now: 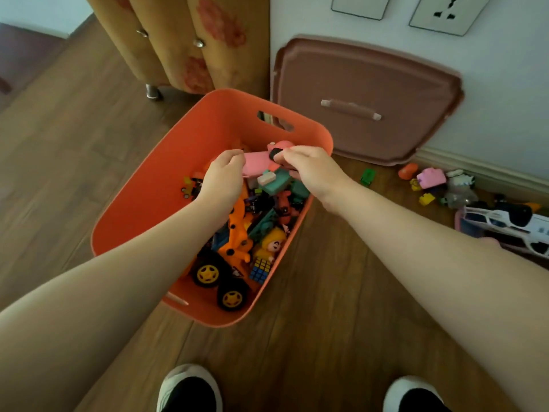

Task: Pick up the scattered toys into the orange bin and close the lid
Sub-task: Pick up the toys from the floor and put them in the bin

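Meanwhile, a pink toy (258, 162) is pinched between the left hand (223, 176) and right hand (309, 168) over the orange bin (142, 203), presumably for dropping in; the lid (368, 84) is leaned against the far wall, with scattered toys (430, 178) left at right.

One head-worn wide-angle view looks steeply down, close above the orange bin (142, 209) on the floor (312, 337)

wood floor (326, 337) | orange bin (142, 209) sits on it | lid (365, 84) propped against wall | loose toys (430, 182) scattered near baseboard | toy gun (511, 227) far right
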{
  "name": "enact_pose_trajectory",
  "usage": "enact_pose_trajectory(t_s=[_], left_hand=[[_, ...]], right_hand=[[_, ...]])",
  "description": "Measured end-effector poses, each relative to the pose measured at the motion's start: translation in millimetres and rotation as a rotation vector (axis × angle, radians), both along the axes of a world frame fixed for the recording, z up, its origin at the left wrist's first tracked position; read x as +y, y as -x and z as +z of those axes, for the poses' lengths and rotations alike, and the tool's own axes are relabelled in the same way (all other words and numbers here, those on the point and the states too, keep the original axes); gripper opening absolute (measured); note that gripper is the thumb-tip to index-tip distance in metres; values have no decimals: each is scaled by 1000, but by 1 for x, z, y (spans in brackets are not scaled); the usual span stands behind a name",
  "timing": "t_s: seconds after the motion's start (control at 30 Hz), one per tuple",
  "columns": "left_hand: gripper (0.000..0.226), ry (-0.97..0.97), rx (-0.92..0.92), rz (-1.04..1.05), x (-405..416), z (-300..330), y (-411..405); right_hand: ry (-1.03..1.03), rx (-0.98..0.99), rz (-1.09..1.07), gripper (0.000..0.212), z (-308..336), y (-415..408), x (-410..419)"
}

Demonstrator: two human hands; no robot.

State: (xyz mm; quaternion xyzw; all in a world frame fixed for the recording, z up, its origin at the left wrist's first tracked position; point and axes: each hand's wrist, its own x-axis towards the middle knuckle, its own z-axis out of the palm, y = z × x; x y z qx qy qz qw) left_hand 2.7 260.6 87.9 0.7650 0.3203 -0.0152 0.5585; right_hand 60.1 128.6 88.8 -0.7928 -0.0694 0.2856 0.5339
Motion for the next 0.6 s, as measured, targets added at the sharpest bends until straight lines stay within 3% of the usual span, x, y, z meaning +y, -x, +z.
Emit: enact_pose_trajectory(t_s=[0.13, 0.2, 0.37, 0.6], left_hand=[[37, -309, -157, -280, -32, 6, -6], [35, -444, -270, -415, -54, 5, -15], [33, -562, -288, -711, -125, -5, -43], [47, -607, 48, -869, -193, -58, -91]], right_hand=[[184, -407, -63, 27, 5, -8, -44], [292, -476, -119, 26, -3, -17, -72], [544, -244, -230, 29, -45, -33, -157], [725, -85, -212, 33, -86, -63, -251]])
